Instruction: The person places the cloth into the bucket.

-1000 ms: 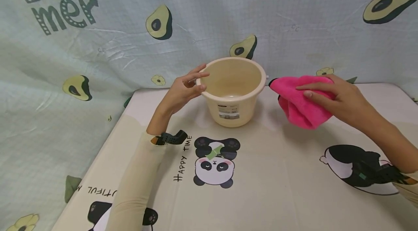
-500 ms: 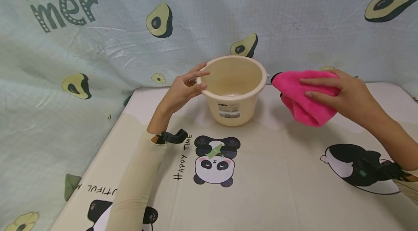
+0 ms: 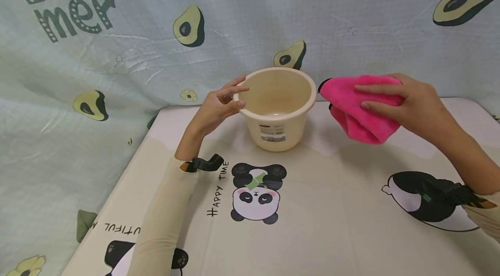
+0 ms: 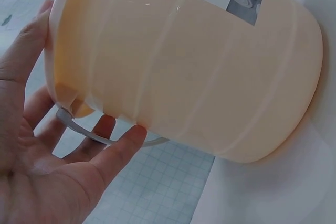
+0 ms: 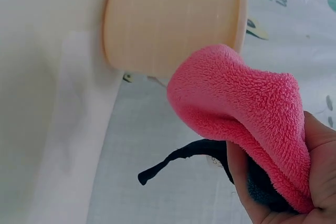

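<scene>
The bucket [image 3: 294,128] stands upright on the table [image 3: 312,206]. Left hand [image 3: 215,109]: grip clamped on its rim [image 3: 269,117]. Right hand [image 3: 414,102]: grip clamped on the bunched pink cloth [image 3: 347,98], held above the table just beside the bucket. Step, as judged: steadying bucket, positioning cloth. Next move likely calls for lifting cloth clear of the rim.

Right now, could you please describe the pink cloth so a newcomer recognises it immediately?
Start at the panda-printed table, where a cream bucket stands near the back edge. Right of it in the head view, the fingers of the person's right hand hold a bunched cloth above the table. Its bright pink, fluffy surface and black-edged corner set it apart from the smooth, pale bucket.
</scene>
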The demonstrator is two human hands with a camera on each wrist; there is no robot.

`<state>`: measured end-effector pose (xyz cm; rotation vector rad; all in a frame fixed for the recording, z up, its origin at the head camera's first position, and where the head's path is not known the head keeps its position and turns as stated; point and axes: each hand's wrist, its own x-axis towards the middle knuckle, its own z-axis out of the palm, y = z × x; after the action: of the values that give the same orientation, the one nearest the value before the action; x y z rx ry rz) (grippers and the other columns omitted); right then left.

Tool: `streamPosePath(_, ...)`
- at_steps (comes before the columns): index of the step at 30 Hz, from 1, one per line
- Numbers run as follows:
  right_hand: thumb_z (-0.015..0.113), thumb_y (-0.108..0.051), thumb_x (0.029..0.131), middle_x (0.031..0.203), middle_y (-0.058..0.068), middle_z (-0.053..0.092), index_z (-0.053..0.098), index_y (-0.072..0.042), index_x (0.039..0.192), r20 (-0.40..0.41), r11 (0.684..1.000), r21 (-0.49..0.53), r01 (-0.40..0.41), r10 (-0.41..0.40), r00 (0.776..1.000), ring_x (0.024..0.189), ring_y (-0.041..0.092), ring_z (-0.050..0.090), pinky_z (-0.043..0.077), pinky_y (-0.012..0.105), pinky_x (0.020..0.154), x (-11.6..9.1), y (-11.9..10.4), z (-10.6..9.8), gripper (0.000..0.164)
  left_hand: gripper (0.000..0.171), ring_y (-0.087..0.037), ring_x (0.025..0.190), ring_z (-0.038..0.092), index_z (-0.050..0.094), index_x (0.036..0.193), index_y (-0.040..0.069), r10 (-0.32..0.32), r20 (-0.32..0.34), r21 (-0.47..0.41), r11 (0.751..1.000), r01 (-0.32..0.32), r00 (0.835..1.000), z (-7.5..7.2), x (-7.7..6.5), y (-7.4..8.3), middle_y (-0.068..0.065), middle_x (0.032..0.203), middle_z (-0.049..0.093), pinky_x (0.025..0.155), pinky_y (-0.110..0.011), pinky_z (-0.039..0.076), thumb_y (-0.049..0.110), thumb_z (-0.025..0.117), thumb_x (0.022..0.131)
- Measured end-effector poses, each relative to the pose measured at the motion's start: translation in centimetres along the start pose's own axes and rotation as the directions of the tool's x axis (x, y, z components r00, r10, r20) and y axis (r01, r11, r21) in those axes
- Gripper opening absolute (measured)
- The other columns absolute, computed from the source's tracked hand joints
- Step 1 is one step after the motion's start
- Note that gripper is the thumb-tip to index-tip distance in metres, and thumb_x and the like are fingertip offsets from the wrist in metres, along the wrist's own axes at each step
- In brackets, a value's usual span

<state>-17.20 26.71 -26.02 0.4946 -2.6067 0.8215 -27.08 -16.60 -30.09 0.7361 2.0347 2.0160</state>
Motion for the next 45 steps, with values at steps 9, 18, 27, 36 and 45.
streamPosePath(9, 0.087, -0.009, 0.081, 0.116, -0.02, 0.057, 0.074, -0.026, 0.127, -0.075, 0.999, 0.041, 0.025, -0.022, 0.997, 0.1, -0.004, 0.048, 0.041, 0.002, 0.066, 0.6, -1.0, -0.4, 0.051, 0.082, -0.019, 0.147, 0.036, 0.057, 0.138, -0.009, 0.011, 0.005, 0.025, 1.0, -0.011, 1.0, -0.2, 0.0, 0.1, 0.008, 0.16, 0.037, 0.102, -0.036, 0.053, 0.037, 0.089, 0.078)
streamPosePath(18, 0.086, -0.011, 0.083, 0.119, -0.023, 0.056, 0.074, -0.027, 0.127, -0.1, 0.993, 0.114, 0.006, 0.005, 0.995, 0.105, 0.0, 0.049, 0.042, 0.001, 0.067, 1.4, -1.9, -0.7, 0.049, 0.068, -0.021, 0.146, 0.037, 0.057, 0.137, -0.009, 0.006, 0.01, 0.011, 1.0, -0.006, 1.0, -0.3, 0.2, -0.1, 0.007, 0.16, 0.037, 0.103, -0.037, 0.052, 0.025, 0.084, 0.086)
streamPosePath(27, 0.085, -0.009, 0.084, 0.122, -0.013, 0.058, 0.073, -0.026, 0.128, -0.125, 0.992, 0.121, 0.029, -0.013, 0.992, 0.106, 0.002, 0.049, 0.043, 0.001, 0.068, 2.1, -2.6, -1.0, 0.048, 0.066, -0.022, 0.146, 0.038, 0.06, 0.135, -0.007, 0.001, 0.012, 0.057, 0.998, -0.001, 1.0, -0.4, 0.4, 0.0, 0.008, 0.159, 0.037, 0.103, -0.04, 0.052, 0.029, 0.085, 0.085)
streamPosePath(36, 0.084, -0.008, 0.085, 0.12, -0.018, 0.058, 0.074, -0.026, 0.127, -0.15, 0.98, 0.198, 0.034, -0.004, 0.989, 0.106, 0.005, 0.051, 0.045, 0.003, 0.068, 2.8, -3.7, -1.5, 0.047, 0.073, -0.027, 0.145, 0.038, 0.06, 0.133, -0.009, -0.012, 0.031, 0.105, 0.994, 0.009, 0.999, -0.8, 0.6, 0.3, 0.005, 0.158, 0.038, 0.1, -0.041, 0.054, 0.035, 0.087, 0.082)
streamPosePath(45, 0.083, -0.007, 0.085, 0.13, -0.002, 0.06, 0.073, -0.024, 0.128, -0.165, 0.984, 0.159, 0.081, -0.054, 0.985, 0.11, 0.007, 0.049, 0.045, 0.002, 0.072, 3.3, -4.3, -1.5, 0.047, 0.056, -0.026, 0.144, 0.041, 0.067, 0.129, -0.002, -0.052, 0.039, 0.099, 0.994, 0.048, 0.998, -1.0, 0.7, 0.9, 0.004, 0.157, 0.038, 0.094, -0.038, 0.058, 0.025, 0.086, 0.083)
